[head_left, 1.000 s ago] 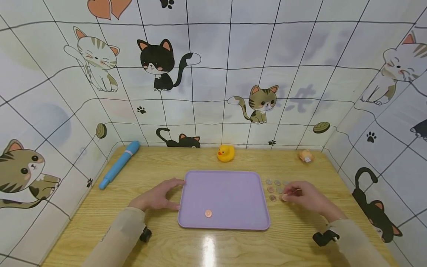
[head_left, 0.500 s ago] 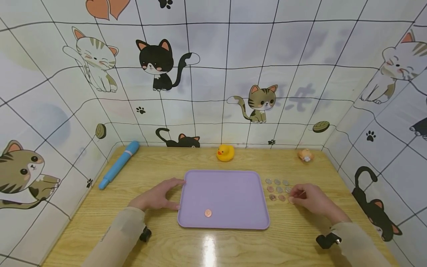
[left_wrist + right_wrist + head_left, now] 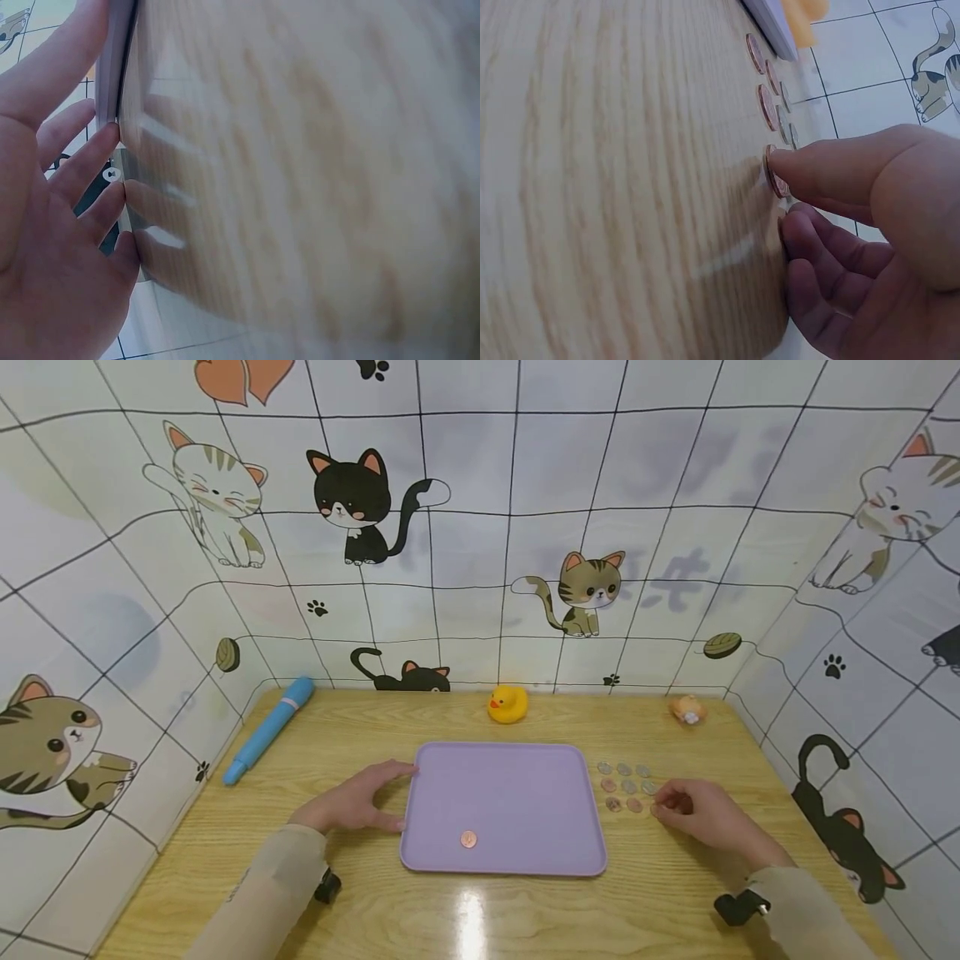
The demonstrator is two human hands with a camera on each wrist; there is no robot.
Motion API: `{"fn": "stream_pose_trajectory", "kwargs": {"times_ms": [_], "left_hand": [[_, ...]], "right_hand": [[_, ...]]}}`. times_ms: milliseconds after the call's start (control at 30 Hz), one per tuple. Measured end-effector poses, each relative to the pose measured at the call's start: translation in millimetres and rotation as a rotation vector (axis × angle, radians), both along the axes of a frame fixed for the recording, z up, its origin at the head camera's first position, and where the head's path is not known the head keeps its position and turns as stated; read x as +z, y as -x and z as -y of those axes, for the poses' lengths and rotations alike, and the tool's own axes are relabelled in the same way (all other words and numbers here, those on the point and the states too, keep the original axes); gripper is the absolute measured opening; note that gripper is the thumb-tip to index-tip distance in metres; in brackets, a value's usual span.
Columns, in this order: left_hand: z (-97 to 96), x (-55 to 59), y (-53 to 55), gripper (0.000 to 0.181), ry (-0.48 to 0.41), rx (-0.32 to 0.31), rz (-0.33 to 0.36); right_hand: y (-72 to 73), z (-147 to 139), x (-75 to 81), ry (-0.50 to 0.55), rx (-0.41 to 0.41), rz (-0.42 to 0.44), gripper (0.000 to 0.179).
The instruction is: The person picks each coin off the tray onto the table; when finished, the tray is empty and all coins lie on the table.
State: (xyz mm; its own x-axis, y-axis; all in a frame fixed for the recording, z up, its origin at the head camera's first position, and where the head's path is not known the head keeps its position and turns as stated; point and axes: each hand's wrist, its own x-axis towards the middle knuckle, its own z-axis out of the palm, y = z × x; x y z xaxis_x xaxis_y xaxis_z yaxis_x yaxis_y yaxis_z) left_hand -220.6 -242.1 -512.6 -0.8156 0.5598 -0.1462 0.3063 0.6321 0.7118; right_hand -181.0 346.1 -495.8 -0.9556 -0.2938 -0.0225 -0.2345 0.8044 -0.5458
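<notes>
My left hand rests at the left edge of the purple tray, thumb and fingers spread along its rim. One copper coin lies on the tray's lower left part. Right of the tray, several silver and copper coins lie flat on the wooden table in neat rows. At the near right corner of these rows, my right hand has its thumb and bent fingers at a copper coin. In the right wrist view the thumb tip covers part of that coin, and the other fingers curl beside it near the tabletop.
A yellow rubber duck stands behind the tray. A small orange figure sits at the back right, and a blue tube-shaped object lies at the left. Cat-print walls enclose the table.
My right hand has shifted rightward along the nearest row, from the middle copper coin to the one at the right end. Tray, left hand and the tray's coin stay put.
</notes>
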Motion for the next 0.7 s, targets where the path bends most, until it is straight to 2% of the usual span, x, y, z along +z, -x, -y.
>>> {"fn": "stream_pose_trajectory", "kwargs": {"times_ms": [433,700], "left_hand": [[0.0,1.2,0.0,0.094,0.001,-0.005,-0.002],[-0.5,2.6,-1.9,0.093,0.002,-0.005,-0.003]], "right_hand": [[1.4,1.4,-6.0,-0.002,-0.022,-0.032,0.013],[-1.6,2.0,-6.1,0.024,-0.033,-0.022,0.011]]}}
